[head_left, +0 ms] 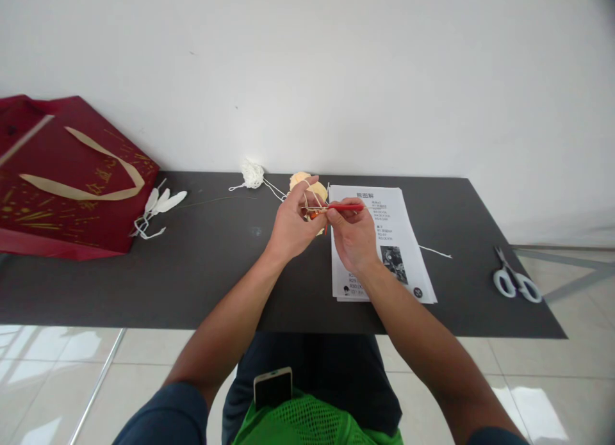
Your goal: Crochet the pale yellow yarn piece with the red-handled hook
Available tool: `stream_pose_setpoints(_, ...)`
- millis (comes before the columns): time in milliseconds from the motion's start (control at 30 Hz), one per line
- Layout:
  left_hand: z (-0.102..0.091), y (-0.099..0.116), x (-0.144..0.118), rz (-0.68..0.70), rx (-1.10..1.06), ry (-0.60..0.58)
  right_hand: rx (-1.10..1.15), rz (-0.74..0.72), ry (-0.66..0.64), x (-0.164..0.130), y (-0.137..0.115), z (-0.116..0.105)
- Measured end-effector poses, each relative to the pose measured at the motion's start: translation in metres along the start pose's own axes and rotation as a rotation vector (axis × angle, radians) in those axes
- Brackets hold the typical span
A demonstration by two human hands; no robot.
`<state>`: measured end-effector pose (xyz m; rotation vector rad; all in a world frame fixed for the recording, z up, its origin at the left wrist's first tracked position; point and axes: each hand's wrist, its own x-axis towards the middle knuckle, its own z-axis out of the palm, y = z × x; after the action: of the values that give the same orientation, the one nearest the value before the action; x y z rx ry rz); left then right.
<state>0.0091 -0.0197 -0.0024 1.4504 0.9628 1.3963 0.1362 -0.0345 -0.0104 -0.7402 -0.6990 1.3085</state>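
Note:
My left hand is raised over the dark table, with white yarn wound over its fingers and a small orange crocheted piece pinched in it. My right hand grips a red crochet hook that points left into that piece. The yarn runs back to a small white ball at the table's far edge. A pale yellow ball of yarn lies just behind my left hand.
A printed instruction sheet lies under my right hand. White-handled scissors rest at the table's right end. A red gift bag lies at the left, with white pieces beside it. A phone sits in my lap.

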Motion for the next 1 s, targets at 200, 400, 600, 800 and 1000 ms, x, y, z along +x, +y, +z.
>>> stream_pose_setpoints(200, 0.002, 0.003, -0.001, -0.152, -0.035, 0.026, 0.02, 0.007, 0.051, 0.0, 0.0, 0.002)
stream_pose_setpoints(400, 0.006, 0.008, 0.0, -0.231, -0.241, 0.023, -0.016, -0.008, 0.083, 0.003, 0.004, -0.003)
stream_pose_setpoints(600, 0.008, 0.004, 0.001, -0.208, -0.294, 0.015, 0.042, 0.07, 0.028, 0.002, -0.005, 0.001)
stream_pose_setpoints(800, 0.013, 0.003, -0.004, -0.107, -0.131, 0.064, 0.018, 0.034, 0.052, 0.001, -0.001, 0.0)
stream_pose_setpoints(1000, 0.016, 0.004, -0.01, -0.044, 0.054, 0.161, -0.034, -0.096, 0.057, -0.001, 0.009, -0.003)
